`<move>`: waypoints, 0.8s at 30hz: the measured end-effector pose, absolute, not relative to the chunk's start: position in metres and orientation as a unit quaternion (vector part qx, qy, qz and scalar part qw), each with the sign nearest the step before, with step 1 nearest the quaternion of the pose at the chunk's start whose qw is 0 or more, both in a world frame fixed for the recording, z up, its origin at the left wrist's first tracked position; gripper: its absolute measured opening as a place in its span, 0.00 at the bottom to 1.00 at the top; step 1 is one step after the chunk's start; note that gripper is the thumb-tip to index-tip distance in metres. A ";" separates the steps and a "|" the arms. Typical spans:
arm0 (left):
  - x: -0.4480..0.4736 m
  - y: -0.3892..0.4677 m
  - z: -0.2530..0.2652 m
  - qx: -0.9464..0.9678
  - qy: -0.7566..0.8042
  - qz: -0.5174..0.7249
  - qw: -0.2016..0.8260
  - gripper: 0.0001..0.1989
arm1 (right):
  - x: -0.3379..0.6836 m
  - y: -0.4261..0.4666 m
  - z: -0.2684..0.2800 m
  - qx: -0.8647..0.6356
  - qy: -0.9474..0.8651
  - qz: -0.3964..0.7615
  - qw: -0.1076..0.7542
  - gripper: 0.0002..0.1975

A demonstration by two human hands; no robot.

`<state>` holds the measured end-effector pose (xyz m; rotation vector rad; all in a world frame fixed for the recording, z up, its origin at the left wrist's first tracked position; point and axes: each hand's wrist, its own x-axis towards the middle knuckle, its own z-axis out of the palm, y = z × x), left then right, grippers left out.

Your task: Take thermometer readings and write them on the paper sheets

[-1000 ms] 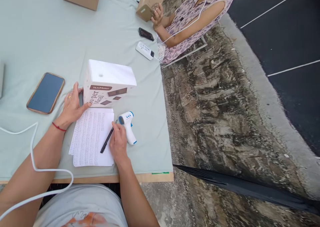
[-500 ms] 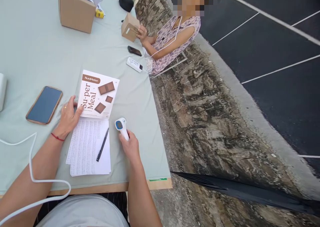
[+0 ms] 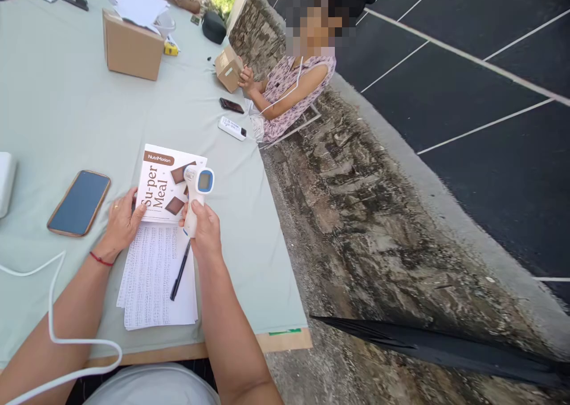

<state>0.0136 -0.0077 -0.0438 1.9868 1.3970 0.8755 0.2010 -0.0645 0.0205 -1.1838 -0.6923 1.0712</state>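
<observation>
My left hand (image 3: 121, 224) grips the lower left edge of a white box (image 3: 151, 185) labelled "Su-per Meal", with the thumb on its printed face. Wrapped in my right hand (image 3: 205, 230) is the handle of a white infrared thermometer (image 3: 192, 206), held upright over the right part of the box. Its blue-rimmed screen faces me, and its head covers some of the printed chocolate pieces. Below the box lie sheets of paper (image 3: 149, 274) covered in handwritten rows. A black pen (image 3: 179, 274) rests on them, its upper end close to my right hand.
Left of my hand lies a smartphone (image 3: 79, 203), with a white cable (image 3: 52, 310) across my left forearm. Farther back stand a cardboard box (image 3: 131, 48) and a person (image 3: 298, 87) holding a smaller carton (image 3: 228, 69). The table's right edge drops to stone ground.
My right hand has lifted the thermometer up and left, from beside the papers to in front of the box. My left hand keeps its grip on the box. The camera view has shifted slightly.
</observation>
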 end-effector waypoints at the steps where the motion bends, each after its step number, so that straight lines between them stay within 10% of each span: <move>1: 0.014 -0.008 -0.044 0.739 0.520 0.325 0.278 0.39 | 0.200 -0.062 0.019 -0.524 -0.302 0.471 0.643 0.19; 24: 0.013 -0.004 -0.051 0.741 0.507 0.333 0.288 0.36 | 0.196 -0.060 0.014 -0.544 -0.321 0.453 0.630 0.22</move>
